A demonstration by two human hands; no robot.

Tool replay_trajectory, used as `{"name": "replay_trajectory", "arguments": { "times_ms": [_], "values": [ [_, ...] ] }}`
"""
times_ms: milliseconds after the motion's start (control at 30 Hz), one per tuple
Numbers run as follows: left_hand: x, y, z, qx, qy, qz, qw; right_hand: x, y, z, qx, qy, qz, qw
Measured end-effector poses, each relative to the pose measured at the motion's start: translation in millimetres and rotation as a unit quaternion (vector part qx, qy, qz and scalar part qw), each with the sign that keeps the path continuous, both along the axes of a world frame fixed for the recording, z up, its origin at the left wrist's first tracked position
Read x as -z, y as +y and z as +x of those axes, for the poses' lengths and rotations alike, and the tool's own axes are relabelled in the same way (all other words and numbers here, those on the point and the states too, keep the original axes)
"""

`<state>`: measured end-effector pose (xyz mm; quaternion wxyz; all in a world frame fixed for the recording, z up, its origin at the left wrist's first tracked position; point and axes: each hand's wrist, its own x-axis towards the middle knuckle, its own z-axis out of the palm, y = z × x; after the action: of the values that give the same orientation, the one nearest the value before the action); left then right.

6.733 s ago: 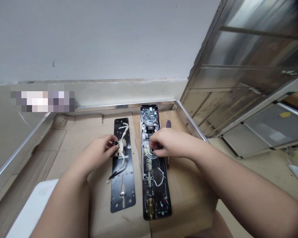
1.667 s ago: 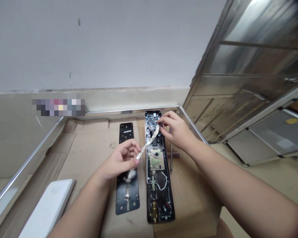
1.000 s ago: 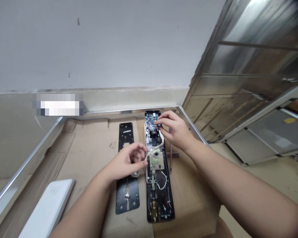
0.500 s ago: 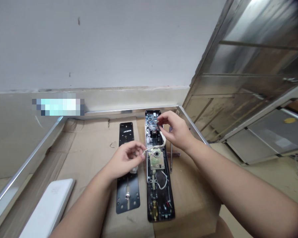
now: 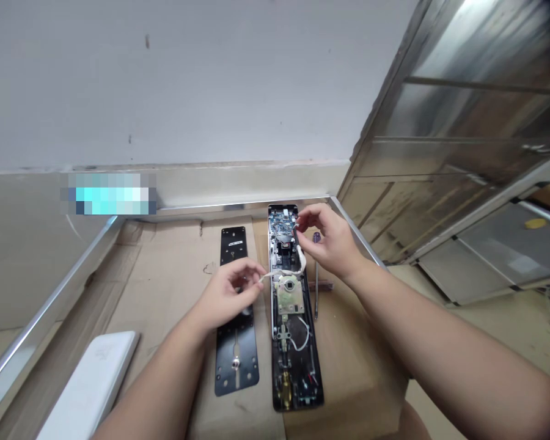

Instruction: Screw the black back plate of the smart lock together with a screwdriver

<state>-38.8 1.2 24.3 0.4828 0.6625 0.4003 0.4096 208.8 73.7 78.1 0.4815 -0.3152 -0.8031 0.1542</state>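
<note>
An opened door lock housing [image 5: 297, 360] lies lengthwise before me, with a circuit board [image 5: 282, 223] at its far end and a metal lock plate [image 5: 290, 296] midway. A white-sleeved cable [image 5: 301, 260] curves across it. My left hand [image 5: 238, 290] pinches one end of this cable, left of the housing and above a black mounting plate [image 5: 237, 357]. At the housing's upper right edge, my right hand [image 5: 325, 235] has its fingers closed on the cable's dark end; the tip is partly hidden by the fingers.
A screwdriver [image 5: 316, 287] lies right of the housing. A white slab-like object [image 5: 89, 385] rests at the lower left on cardboard [image 5: 165, 275]. A metal rim [image 5: 229, 209] borders the work surface, with the wall [image 5: 187, 91] behind.
My right hand has shifted slightly right with the cable's dark end. My left hand has moved slightly left, still pinching the white cable.
</note>
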Motion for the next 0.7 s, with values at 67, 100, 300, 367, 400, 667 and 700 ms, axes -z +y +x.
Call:
{"name": "replay_trajectory", "arguments": {
  "times_ms": [67, 100, 300, 367, 400, 667, 700],
  "values": [
    [0.2, 0.4, 0.0, -0.008, 0.004, 0.003, 1.0, -3.5, -1.1, 0.4, 0.005, -0.027, 0.03, 0.999],
    [0.5, 0.6, -0.1, -0.012, 0.006, 0.005, 1.0, -4.8, -1.6, 0.6, 0.006, -0.039, 0.042, 0.998],
    [0.9, 1.6, -2.3, -0.058, 0.07, 0.088, 0.992, -3.0, 2.0, 4.7, 0.024, -0.093, 0.039, 0.995],
    [-0.7, 1.6, -2.9, -0.089, 0.111, 0.156, 0.977, 0.1, 6.1, 7.4, 0.027, -0.127, 0.015, 0.991],
    [-1.8, 1.5, -2.9, -0.103, 0.126, 0.186, 0.969, 1.5, 8.4, 8.8, 0.027, -0.148, 0.003, 0.989],
    [-8.6, -1.3, 3.0, -0.148, 0.136, 0.245, 0.948, 6.4, 14.9, 9.3, 0.018, -0.278, -0.005, 0.961],
    [-8.4, -1.3, 3.8, -0.143, 0.136, 0.243, 0.95, 6.6, 14.4, 8.3, 0.018, -0.283, -0.001, 0.959]
  ]
}}
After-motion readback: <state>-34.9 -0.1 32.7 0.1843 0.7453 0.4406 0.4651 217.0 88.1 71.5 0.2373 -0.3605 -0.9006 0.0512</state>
